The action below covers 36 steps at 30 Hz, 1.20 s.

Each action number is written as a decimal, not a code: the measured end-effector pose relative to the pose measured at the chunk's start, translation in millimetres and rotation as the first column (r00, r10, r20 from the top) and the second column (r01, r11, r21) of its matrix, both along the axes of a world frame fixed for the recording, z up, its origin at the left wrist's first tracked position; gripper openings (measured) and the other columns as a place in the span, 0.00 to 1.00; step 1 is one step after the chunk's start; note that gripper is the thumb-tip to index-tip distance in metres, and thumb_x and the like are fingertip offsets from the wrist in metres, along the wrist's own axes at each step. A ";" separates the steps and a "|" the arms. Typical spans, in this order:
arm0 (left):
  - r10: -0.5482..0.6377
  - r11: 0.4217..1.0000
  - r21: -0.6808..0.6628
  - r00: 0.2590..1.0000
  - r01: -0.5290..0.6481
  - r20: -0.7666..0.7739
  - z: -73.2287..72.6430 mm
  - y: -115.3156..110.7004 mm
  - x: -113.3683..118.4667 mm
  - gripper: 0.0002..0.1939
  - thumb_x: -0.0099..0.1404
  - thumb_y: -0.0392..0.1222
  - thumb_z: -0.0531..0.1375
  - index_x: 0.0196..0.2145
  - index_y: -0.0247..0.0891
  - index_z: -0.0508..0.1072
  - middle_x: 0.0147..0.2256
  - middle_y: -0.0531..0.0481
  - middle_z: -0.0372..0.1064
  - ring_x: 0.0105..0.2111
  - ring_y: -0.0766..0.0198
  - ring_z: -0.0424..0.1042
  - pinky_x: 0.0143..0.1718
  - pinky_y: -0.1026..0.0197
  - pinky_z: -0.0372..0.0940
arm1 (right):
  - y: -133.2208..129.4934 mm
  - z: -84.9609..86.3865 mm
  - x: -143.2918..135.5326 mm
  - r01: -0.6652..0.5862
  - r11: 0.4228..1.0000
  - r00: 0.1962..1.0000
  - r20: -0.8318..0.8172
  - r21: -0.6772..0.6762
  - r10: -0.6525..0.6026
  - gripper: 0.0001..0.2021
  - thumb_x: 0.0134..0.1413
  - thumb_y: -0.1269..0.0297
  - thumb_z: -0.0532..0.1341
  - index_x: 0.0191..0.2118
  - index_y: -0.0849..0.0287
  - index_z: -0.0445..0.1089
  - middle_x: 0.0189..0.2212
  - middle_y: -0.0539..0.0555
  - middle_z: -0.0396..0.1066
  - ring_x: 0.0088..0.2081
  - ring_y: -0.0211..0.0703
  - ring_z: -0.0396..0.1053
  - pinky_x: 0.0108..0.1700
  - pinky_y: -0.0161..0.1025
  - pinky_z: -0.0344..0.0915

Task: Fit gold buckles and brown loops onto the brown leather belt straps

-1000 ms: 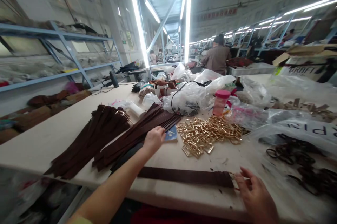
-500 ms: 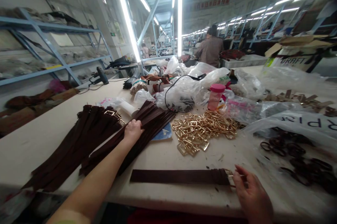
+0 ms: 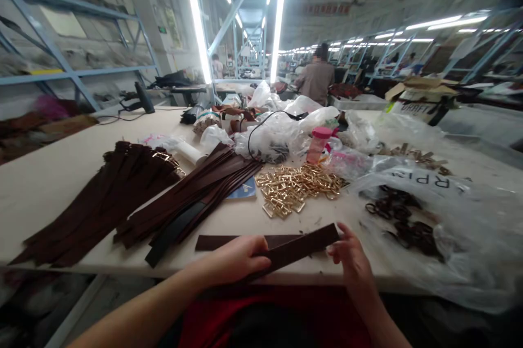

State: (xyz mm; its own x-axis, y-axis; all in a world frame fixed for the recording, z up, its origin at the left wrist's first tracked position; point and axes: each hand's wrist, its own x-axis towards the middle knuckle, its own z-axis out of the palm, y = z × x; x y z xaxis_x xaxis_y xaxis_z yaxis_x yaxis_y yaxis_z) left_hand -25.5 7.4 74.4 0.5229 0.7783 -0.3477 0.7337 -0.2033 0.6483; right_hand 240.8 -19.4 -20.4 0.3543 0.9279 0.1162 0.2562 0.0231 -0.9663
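Both hands are holding one dark brown strap (image 3: 300, 247) just above the near edge of the table (image 3: 53, 184). The left hand (image 3: 235, 260) is gripping the strap's near end, thumb on top and fingers curled under it, pressed together on the leather. The right hand (image 3: 351, 261) is pinching the strap's far end between thumb and fingertips, with that end lifted a little higher than the other, so the strap is running tilted between the two grips. A second brown strap (image 3: 229, 240) is lying flat on the table just beyond the left hand, partly covered by the held one.

Further out from the left grip, two heaps of the same brown straps are resting on the table: a nearer heap (image 3: 192, 195), fanned out with a darker strip lying along its near side, and a farther heap (image 3: 102, 195) off to the left; the straps in each are too many and too overlapped to count. A blue card (image 3: 241, 190) is peeking out beside the nearer heap.

Straight beyond the held strap, one pile of gold buckles (image 3: 294, 187) is glinting, too tangled to count. Beyond it one pink-capped bottle (image 3: 317, 145) is standing among crumpled clear plastic bags (image 3: 281, 130). To the right of the right hand, a large plastic bag (image 3: 449, 212) is lying with dark loops (image 3: 400, 217) inside it. One person in a brown top (image 3: 316, 78) is standing well apart, at the table's far end.
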 end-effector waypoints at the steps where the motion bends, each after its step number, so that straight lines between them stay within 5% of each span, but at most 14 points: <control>1: -0.020 0.999 -0.040 0.998 0.022 0.053 -3.5 -5.7 2.7 0.11 0.56 0.45 0.54 0.36 0.39 0.69 0.32 0.54 0.69 0.31 0.64 0.67 0.29 0.66 0.57 | -3.5 7.5 -3.7 -0.029 0.999 0.993 -0.113 -0.035 0.025 0.27 0.49 0.47 0.54 0.50 0.61 0.59 0.28 0.50 0.64 0.21 0.35 0.58 0.24 0.35 0.59; 4: -0.013 0.969 -0.237 0.971 0.072 0.240 -13.2 -14.2 -0.2 0.15 0.60 0.48 0.51 0.38 0.37 0.69 0.33 0.51 0.69 0.32 0.65 0.66 0.32 0.65 0.59 | -11.6 18.6 -7.8 0.027 0.997 0.952 -0.303 -0.079 -0.049 0.21 0.42 0.52 0.61 0.40 0.61 0.63 0.24 0.46 0.60 0.18 0.29 0.53 0.17 0.29 0.52; 7: 0.143 0.792 -0.598 0.915 0.123 0.377 -20.7 -16.8 -17.4 0.22 0.64 0.53 0.45 0.42 0.35 0.68 0.32 0.49 0.70 0.28 0.66 0.68 0.30 0.64 0.60 | -15.3 13.7 -8.0 0.070 0.994 0.950 -0.299 -0.089 -0.093 0.20 0.39 0.54 0.64 0.38 0.60 0.64 0.22 0.44 0.60 0.17 0.27 0.53 0.16 0.27 0.51; 10: 0.248 0.683 -0.719 0.885 0.128 0.393 -25.0 -20.6 -36.1 0.22 0.64 0.53 0.45 0.43 0.34 0.68 0.31 0.48 0.71 0.26 0.68 0.67 0.28 0.66 0.59 | -15.8 6.1 -13.4 0.081 0.990 0.955 -0.275 -0.120 -0.111 0.19 0.39 0.56 0.64 0.38 0.60 0.64 0.21 0.44 0.60 0.17 0.27 0.53 0.17 0.26 0.52; 12: 0.232 0.706 -0.700 0.896 0.112 0.378 -27.0 -23.5 -42.3 0.20 0.64 0.51 0.46 0.42 0.35 0.69 0.31 0.49 0.70 0.26 0.68 0.67 0.28 0.66 0.58 | -16.4 6.1 -20.3 0.061 0.989 0.957 -0.274 -0.138 -0.097 0.18 0.41 0.57 0.62 0.38 0.60 0.64 0.21 0.43 0.60 0.17 0.27 0.53 0.18 0.27 0.52; 17: -0.047 0.899 -0.397 0.943 0.184 0.330 -36.5 -21.7 -23.6 0.11 0.56 0.43 0.55 0.34 0.36 0.72 0.28 0.54 0.68 0.27 0.67 0.64 0.28 0.66 0.58 | -16.0 19.2 -39.1 -0.007 0.991 0.971 -0.238 -0.133 -0.025 0.15 0.46 0.57 0.59 0.38 0.61 0.64 0.22 0.44 0.61 0.18 0.28 0.54 0.19 0.28 0.52; 20: -0.070 0.881 -0.396 0.899 0.260 0.433 -45.7 -13.1 6.7 0.12 0.53 0.42 0.56 0.35 0.36 0.70 0.29 0.54 0.69 0.27 0.66 0.66 0.29 0.65 0.59 | -12.7 21.4 -45.3 -0.030 0.993 0.979 -0.202 -0.116 0.005 0.16 0.45 0.55 0.59 0.37 0.62 0.64 0.20 0.44 0.61 0.16 0.29 0.52 0.16 0.29 0.50; 23: 0.033 0.776 -0.534 0.824 0.336 0.566 -55.1 -7.1 38.3 0.15 0.55 0.43 0.55 0.41 0.35 0.65 0.29 0.52 0.70 0.28 0.66 0.68 0.32 0.64 0.62 | -16.8 19.1 -46.9 -0.013 0.994 0.985 -0.175 -0.106 -0.006 0.14 0.47 0.56 0.58 0.37 0.61 0.65 0.20 0.45 0.61 0.17 0.30 0.54 0.17 0.29 0.53; 26: 0.104 0.704 -0.626 0.823 0.335 0.558 -64.2 -6.2 61.2 0.17 0.55 0.45 0.55 0.41 0.36 0.62 0.28 0.51 0.70 0.26 0.67 0.69 0.30 0.63 0.63 | -29.9 18.0 -42.2 -0.071 0.991 0.987 -0.153 -0.112 0.054 0.12 0.49 0.57 0.57 0.37 0.60 0.65 0.24 0.48 0.66 0.23 0.35 0.62 0.22 0.31 0.60; 29: 0.096 0.713 -0.630 0.848 0.306 0.521 -71.5 -4.6 74.1 0.18 0.55 0.50 0.55 0.40 0.36 0.62 0.24 0.53 0.69 0.21 0.69 0.67 0.25 0.66 0.61 | -39.1 19.9 -20.9 -0.099 0.987 0.995 -0.034 -0.125 0.095 0.13 0.51 0.56 0.55 0.37 0.59 0.66 0.26 0.50 0.69 0.27 0.39 0.66 0.27 0.34 0.63; 31: 0.118 0.730 -0.622 0.844 0.284 0.524 -75.3 -1.8 78.7 0.21 0.55 0.53 0.54 0.42 0.37 0.61 0.22 0.55 0.68 0.19 0.69 0.66 0.21 0.67 0.59 | -36.1 23.5 6.2 -0.008 0.995 0.985 0.169 -0.102 0.025 0.14 0.53 0.55 0.54 0.39 0.60 0.67 0.28 0.52 0.70 0.29 0.41 0.67 0.31 0.36 0.64; 36: 0.252 0.770 -0.626 0.844 0.121 0.474 -90.5 3.0 82.5 0.23 0.55 0.54 0.54 0.42 0.36 0.59 0.20 0.55 0.67 0.17 0.70 0.64 0.19 0.68 0.55 | 14.8 34.6 95.9 0.246 0.969 0.784 0.591 -0.011 -0.192 0.17 0.54 0.58 0.49 0.42 0.63 0.66 0.37 0.58 0.70 0.37 0.45 0.67 0.40 0.40 0.63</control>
State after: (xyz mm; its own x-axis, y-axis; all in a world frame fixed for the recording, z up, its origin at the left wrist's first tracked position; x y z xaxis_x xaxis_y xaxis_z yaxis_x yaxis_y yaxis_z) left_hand 57.0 10.4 -16.1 0.7172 0.5277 -0.4551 0.2556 0.4083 0.8763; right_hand 336.7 -4.6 14.2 0.4398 0.8491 0.2925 0.7575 -0.1758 -0.6287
